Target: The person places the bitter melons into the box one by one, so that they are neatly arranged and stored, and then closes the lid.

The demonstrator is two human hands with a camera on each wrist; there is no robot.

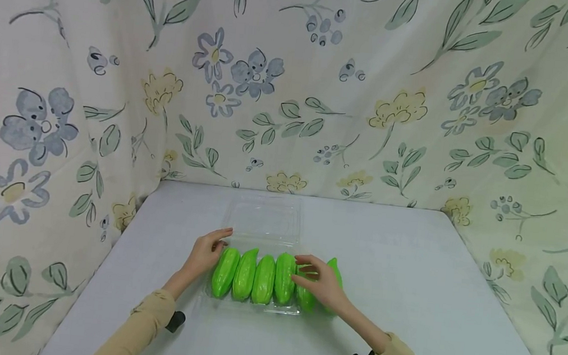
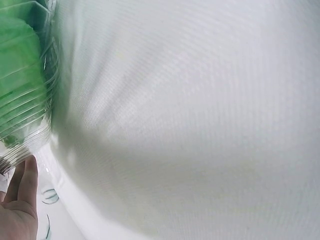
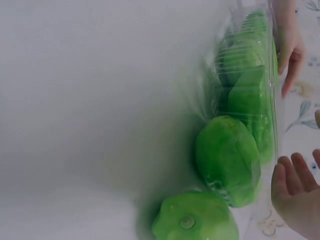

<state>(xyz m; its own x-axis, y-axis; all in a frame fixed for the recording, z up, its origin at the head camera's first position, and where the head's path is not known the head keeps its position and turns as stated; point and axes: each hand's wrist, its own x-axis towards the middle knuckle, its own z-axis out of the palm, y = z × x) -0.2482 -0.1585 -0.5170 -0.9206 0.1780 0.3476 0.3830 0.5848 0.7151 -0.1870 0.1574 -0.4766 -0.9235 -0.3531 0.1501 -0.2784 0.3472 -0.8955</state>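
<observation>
A clear plastic clamshell box [image 1: 282,310] lies opened out on the table, its lid [image 1: 262,216] folded back on the far side. Several glossy, bright green cucumber-like vegetables [image 1: 244,275] lie side by side in its base. At the box's left side is my left hand [image 1: 209,251], fingers extended along the far left corner; in the left wrist view its fingertips [image 2: 31,162] are right at the ribbed wall. My right hand [image 1: 324,285] hovers over the right end with loosely bent fingers, holding nothing. Beneath it, partly hidden, is another green vegetable [image 1: 305,299] beside the box.
One more green vegetable [image 1: 335,269] lies on the table just beyond my right hand. The white tabletop [image 1: 408,267] stretches out on both sides. A floral curtain [image 1: 292,88] hangs along the back and the sides.
</observation>
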